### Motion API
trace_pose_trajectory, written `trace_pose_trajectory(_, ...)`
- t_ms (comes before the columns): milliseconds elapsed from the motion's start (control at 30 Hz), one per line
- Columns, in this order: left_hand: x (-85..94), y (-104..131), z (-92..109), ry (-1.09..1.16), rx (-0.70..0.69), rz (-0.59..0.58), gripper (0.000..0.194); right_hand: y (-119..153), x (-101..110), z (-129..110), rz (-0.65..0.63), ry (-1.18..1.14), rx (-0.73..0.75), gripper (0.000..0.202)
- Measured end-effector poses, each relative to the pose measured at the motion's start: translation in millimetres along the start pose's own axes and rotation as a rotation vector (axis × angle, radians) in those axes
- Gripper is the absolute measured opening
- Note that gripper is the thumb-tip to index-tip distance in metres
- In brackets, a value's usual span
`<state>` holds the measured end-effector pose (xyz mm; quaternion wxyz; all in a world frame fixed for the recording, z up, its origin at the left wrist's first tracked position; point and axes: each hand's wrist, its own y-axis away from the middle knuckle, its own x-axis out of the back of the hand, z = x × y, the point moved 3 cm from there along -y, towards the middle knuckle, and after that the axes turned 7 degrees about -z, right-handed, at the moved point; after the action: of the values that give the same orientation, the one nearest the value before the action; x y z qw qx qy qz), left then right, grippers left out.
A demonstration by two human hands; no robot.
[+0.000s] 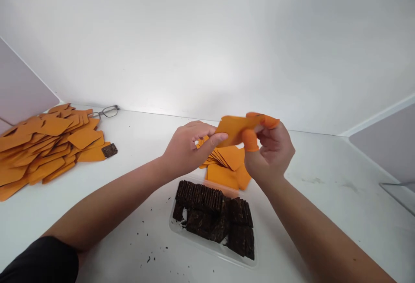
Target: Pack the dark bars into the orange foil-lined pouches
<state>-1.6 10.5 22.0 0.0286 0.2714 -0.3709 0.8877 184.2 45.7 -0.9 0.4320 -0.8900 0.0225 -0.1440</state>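
Between both hands, above the table, is an orange paper envelope (234, 128). My left hand (191, 144) pinches its left edge between thumb and fingers. My right hand (267, 142) wears orange finger cots on the thumb and a finger, and these grip the envelope's right end. Just below lies a loose pile of flat orange envelopes (223, 175), partly hidden by my hands. Nearer to me stands a clear plastic container (210, 248) holding rows of thin dark brown pressed squares (201, 196), some on edge and some flat.
A large heap of orange envelopes (48, 144) spreads over the table's left side. One dark square (109, 150) sticks out at its right edge. Eyeglasses (108, 111) lie behind the heap by the white wall (194, 36). Dark crumbs are scattered left of the container.
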Motion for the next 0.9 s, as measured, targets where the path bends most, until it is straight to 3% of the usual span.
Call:
trace_pose_trajectory(100,20.2,-1,25,-0.091,-0.152,0.004,0.029,-18,11,-31,-0.136,-0.042,0.092,0.037)
trace_pose_trajectory(300,53.5,1,63,-0.291,-0.309,-0.009,0.019,-37,34,-84,-0.395,-0.198,0.072,0.027)
trace_pose_trajectory(367,55.9,5,76,-0.310,-0.330,0.009,0.017,-33,37,-99,-0.374,-0.193,0.100,0.014)
trace_pose_trajectory(467,54.7,13,98,-0.265,-0.325,0.080,0.009,-25,39,-117,-0.225,-0.172,0.142,0.013)
trace_pose_trajectory(567,46.7,17,120,-0.242,-0.286,0.036,0.059,-16,38,-131,-0.106,-0.197,0.145,0.022)
trace_pose_trajectory(633,39.5,17,132,-0.197,-0.298,-0.028,0.073,-11,35,-139,-0.135,-0.211,0.151,0.027)
trace_pose_trajectory(733,30.1,12,142,-0.012,-0.355,-0.081,0.062,-6,35,-149,-0.205,-0.207,0.147,0.031)
trace_pose_trajectory(900,22.4,8,140,0.120,-0.387,-0.029,0.041,-2,41,-156,-0.115,-0.056,0.178,0.031)
